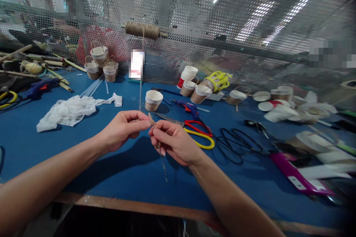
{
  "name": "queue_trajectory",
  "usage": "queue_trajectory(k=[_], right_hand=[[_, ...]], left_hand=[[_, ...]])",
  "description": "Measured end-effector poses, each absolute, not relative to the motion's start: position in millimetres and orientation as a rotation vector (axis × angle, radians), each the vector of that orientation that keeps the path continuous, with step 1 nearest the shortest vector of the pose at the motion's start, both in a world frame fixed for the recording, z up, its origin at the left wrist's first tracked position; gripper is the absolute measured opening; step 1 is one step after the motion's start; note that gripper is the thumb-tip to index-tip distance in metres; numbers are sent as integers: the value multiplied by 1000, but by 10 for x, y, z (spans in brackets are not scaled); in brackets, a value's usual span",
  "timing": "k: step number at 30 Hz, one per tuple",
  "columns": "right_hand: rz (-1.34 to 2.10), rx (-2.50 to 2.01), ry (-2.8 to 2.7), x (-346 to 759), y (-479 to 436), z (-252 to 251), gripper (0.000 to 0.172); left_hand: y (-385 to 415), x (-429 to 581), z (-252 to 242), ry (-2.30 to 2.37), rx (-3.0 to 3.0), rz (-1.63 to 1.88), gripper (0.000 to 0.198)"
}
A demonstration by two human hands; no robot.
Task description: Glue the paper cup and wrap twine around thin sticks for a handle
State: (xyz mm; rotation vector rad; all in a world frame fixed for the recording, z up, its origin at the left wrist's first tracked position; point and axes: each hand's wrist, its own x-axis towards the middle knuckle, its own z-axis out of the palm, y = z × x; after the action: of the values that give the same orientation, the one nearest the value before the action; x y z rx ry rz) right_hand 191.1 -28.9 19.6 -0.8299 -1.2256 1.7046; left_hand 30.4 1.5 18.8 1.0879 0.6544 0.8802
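My left hand (122, 127) pinches brown twine (140, 92), which runs down from a spool (135, 29) mounted on the perforated metal screen. Close beside it, the fingers of my right hand (178, 139) are closed on a thin twisted strand (164, 166). That strand hangs below the fingers and looks like wire with twine around it. Both sets of fingertips nearly meet over the blue table, and the join between twine and strand is partly hidden. Just beyond stands a small paper cup (152, 100) with twine around its lower part and a white rim.
Scissors (198, 139) with red and yellow handles lie right of my hands, near a blue glue gun (187, 107) and black cable (239, 144). White gauzy cloth (69, 113) lies left. Twine-wrapped cups (99, 56) stand behind. A purple power strip (299, 176) sits right.
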Motion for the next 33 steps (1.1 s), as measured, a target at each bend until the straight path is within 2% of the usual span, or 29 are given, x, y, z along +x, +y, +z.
queue_trajectory(k=[16, 25, 33], right_hand=[[1447, -926, -1424, 1878, -307, 165, 16], [1212, -1074, -1465, 1846, -313, 153, 14], [1057, -1168, -1520, 1849, -321, 171, 11]], left_hand=[[-11, 320, 206, 669, 1045, 912, 15], [-8, 337, 201, 805, 1343, 1090, 11], [-36, 311, 280, 870, 1490, 1022, 8]])
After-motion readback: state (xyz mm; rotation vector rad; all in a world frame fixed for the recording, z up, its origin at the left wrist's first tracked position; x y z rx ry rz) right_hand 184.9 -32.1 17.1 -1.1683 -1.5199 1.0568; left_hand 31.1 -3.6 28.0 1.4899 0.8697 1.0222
